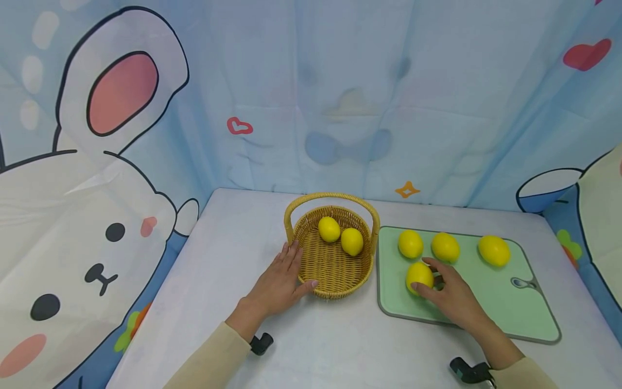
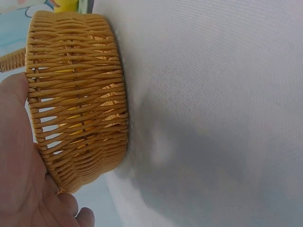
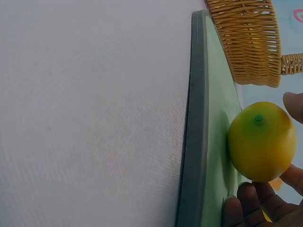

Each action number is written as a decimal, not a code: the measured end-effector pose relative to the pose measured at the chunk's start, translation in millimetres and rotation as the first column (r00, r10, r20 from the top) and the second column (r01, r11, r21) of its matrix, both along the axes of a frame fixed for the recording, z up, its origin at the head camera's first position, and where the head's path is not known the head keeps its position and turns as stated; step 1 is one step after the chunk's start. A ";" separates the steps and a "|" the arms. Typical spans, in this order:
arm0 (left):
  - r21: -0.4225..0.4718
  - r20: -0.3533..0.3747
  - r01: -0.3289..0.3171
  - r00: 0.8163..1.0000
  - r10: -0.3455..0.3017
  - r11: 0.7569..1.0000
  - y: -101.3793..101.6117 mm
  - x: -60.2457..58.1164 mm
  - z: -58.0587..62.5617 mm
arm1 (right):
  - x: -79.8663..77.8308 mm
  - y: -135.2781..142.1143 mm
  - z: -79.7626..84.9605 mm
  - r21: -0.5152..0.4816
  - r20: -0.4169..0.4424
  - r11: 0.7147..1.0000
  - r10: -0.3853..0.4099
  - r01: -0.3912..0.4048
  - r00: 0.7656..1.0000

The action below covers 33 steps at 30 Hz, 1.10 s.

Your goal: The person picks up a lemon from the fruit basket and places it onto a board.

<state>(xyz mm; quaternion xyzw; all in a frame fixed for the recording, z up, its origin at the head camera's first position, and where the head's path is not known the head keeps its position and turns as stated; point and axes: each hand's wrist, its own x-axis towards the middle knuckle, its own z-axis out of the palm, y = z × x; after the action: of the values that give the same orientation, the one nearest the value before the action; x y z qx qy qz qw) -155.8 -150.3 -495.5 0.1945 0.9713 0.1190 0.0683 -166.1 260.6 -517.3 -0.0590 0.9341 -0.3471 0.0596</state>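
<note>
the left grip [image 1: 277,285] lay spread against the round tan wicker basket [image 1: 337,274], seemingly to steady it, while the right grip [image 1: 455,297] pinched a smooth yellow oval lemon [image 1: 419,275].

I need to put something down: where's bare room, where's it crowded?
Bare table: left of the basket and left hand, and in front of the basket between both hands. The green board's front right is bare too, save a small silvery piece. Crowded: the board's back, with three lemons, and its left part, where the right hand holds a fourth.
</note>
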 end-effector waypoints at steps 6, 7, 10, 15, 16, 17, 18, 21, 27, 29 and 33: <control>0.004 -0.002 -0.003 1.000 0.003 1.000 0.3 -0.2 0.0 | -0.7 1.7 -0.2 -0.001 -0.007 1.000 -0.005 0.005 1.000; 0.006 -0.002 -0.003 1.000 0.003 1.000 0.4 -0.2 0.0 | -0.7 2.1 -0.1 -0.002 -0.007 1.000 -0.007 0.007 1.000; 0.008 0.000 -0.004 1.000 0.004 1.000 0.4 -0.2 0.2 | -0.7 3.0 0.0 -0.007 -0.008 1.000 -0.009 0.009 1.000; 0.007 -0.002 -0.001 1.000 0.001 1.000 0.3 -0.2 0.7 | -0.5 3.3 0.6 -0.007 -0.010 1.000 -0.006 0.006 1.000; 0.007 -0.004 0.000 1.000 0.000 1.000 0.3 -0.2 0.7 | -0.5 3.2 0.8 -0.007 -0.013 1.000 -0.006 0.006 1.000; 0.008 -0.006 0.001 1.000 -0.001 1.000 0.3 -0.1 0.9 | -0.4 3.1 1.0 -0.007 -0.015 1.000 -0.006 0.006 1.000; 0.008 -0.006 0.002 1.000 -0.002 1.000 0.3 0.0 1.0 | -0.3 2.9 1.3 -0.008 -0.017 1.000 -0.008 0.007 1.000; 0.009 -0.005 0.002 1.000 -0.002 1.000 0.6 0.5 2.0 | 0.3 2.3 2.4 -0.009 -0.019 1.000 -0.016 0.015 1.000; 0.007 0.004 0.000 1.000 0.000 1.000 1.2 1.0 3.6 | 2.4 1.4 6.8 -0.015 -0.077 0.999 -0.034 0.033 0.996; 0.009 0.001 0.001 1.000 -0.001 1.000 1.2 1.3 3.8 | 3.1 0.4 9.3 -0.021 -0.129 0.999 -0.039 0.036 0.991; 0.013 -0.007 0.003 1.000 -0.003 1.000 1.3 1.7 3.7 | 5.4 -7.5 17.5 -0.033 -0.242 0.998 -0.052 0.045 0.969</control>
<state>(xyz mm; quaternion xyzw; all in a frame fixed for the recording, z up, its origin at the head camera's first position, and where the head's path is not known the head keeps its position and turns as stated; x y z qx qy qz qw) -154.2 -149.0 -491.8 0.1970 0.9704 0.1243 0.0639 -160.6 253.0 -499.8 -0.0791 0.9307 -0.3514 -0.0644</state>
